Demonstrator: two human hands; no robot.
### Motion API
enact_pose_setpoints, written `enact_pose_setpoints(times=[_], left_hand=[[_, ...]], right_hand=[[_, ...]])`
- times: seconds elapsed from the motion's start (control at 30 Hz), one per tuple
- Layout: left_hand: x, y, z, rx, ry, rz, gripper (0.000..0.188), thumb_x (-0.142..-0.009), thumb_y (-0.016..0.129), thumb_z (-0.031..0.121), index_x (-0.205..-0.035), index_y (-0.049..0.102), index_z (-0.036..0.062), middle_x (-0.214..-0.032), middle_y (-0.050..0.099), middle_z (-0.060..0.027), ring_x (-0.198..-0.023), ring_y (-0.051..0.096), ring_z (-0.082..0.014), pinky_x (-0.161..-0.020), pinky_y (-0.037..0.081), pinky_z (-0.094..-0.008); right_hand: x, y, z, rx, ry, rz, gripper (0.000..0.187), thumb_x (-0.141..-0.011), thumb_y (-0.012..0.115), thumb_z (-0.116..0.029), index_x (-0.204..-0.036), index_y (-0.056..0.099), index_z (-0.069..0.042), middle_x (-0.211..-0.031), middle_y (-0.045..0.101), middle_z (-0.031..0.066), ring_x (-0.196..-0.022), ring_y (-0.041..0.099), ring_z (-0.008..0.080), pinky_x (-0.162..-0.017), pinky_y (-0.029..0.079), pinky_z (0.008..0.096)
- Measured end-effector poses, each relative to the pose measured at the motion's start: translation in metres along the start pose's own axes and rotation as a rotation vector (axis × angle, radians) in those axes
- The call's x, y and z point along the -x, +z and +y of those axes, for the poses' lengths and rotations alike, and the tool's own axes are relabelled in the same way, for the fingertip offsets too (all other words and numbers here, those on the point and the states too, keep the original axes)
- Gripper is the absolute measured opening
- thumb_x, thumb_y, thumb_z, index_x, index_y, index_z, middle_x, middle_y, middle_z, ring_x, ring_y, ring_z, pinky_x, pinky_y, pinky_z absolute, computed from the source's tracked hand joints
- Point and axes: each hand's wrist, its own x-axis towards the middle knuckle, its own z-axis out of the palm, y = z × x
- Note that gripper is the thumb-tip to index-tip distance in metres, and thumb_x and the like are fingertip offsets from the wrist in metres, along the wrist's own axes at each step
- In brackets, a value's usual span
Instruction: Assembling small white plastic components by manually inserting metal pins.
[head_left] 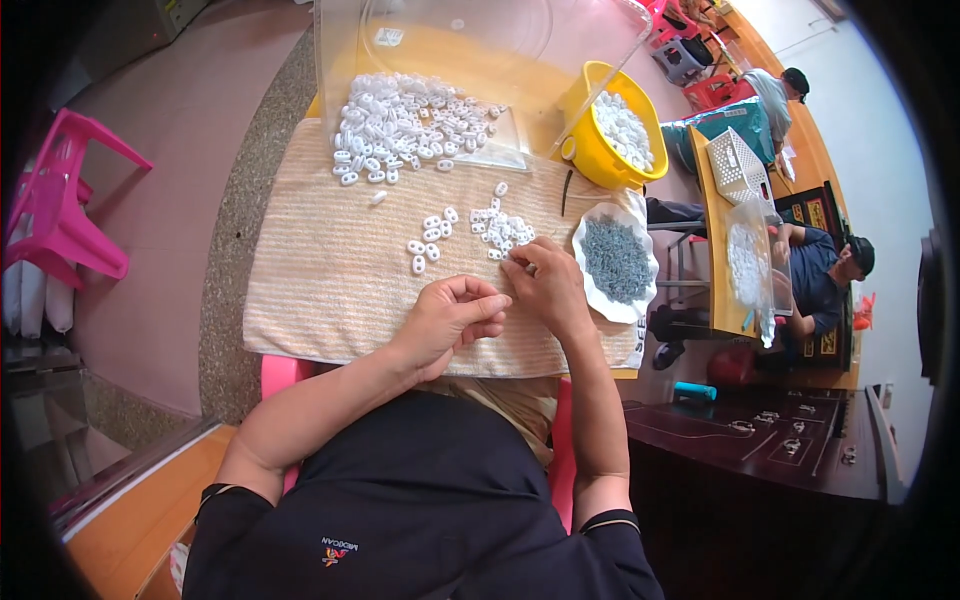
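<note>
Small white pieces (432,235), oval, two dark holes each; my left grip (452,318) pinches together, my right grip (550,288) I can't tell.

Black short-sleeved shirt (415,500), tan-edged cuffs (610,518), beige trousers (512,404)

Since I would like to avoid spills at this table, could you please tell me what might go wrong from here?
The right hand is close to the white dish of small grey parts; a sideways knock could spill them.

The loose white pieces spread from the clear bin onto the towel, so some might get mixed into the smaller group nearby.
</note>
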Motion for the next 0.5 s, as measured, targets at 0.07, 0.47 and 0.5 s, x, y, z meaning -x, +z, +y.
enact_pose_setpoints(times=[0.07,0.47,0.5], left_hand=[[0.000,0.001,0.000,0.004,0.002,0.001,0.008,-0.088,0.065,0.006,-0.094,0.060,0.0037,-0.084,0.065,-0.0042,-0.077,0.064,-0.0105,-0.072,0.056,-0.0242],[0.002,0.004,0.003,-0.178,0.198,0.047,0.011,-0.089,0.065,0.009,-0.097,0.060,0.0033,-0.085,0.064,-0.0038,-0.076,0.063,-0.0101,-0.071,0.054,-0.0226],[0.001,0.002,0.002,-0.196,0.196,-0.014,0.011,-0.090,0.065,0.009,-0.097,0.060,0.0031,-0.086,0.065,-0.0043,-0.077,0.063,-0.0105,-0.071,0.054,-0.0228]], right_hand=[[0.001,0.001,0.002,-0.020,-0.003,0.005,0.014,-0.077,0.070,-0.012,-0.086,0.068,-0.002,-0.084,0.064,0.0122,-0.068,0.063,0.0283,-0.063,0.049,0.0362],[0.033,-0.012,-0.012,-0.615,0.028,-0.161,0.011,-0.085,0.065,0.000,-0.096,0.065,0.002,-0.089,0.065,0.0112,-0.076,0.065,0.0156,-0.064,0.053,0.0276],[0.035,-0.014,-0.013,-0.724,-0.027,-0.175,0.012,-0.087,0.062,0.005,-0.099,0.064,0.003,-0.089,0.065,0.0077,-0.078,0.064,0.0134,-0.067,0.054,0.0254]])
